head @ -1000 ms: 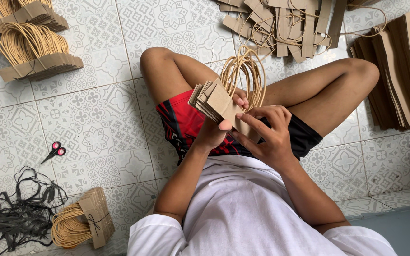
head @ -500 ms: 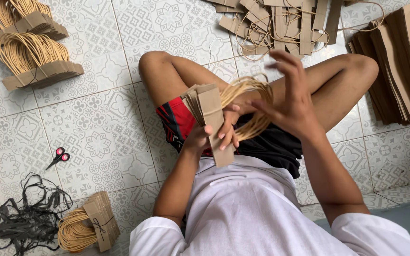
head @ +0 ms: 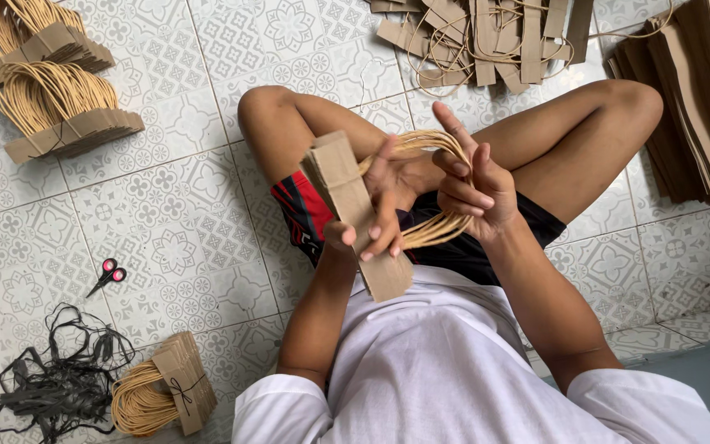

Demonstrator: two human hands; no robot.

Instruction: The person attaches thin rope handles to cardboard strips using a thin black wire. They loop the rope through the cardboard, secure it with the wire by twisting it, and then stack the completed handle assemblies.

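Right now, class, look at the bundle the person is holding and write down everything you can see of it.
The bundle is a stack of brown cardboard strips with loops of tan twisted paper cord fanning out to one side. It is held tilted above the lap. The left hand grips the strips, fingers wrapped over their edge; the right hand holds the cord loops. It touches only the hands.

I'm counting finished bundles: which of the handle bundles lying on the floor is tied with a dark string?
The tied bundle at lower left, beside the black strings. The two upper-left bundles show no tie.
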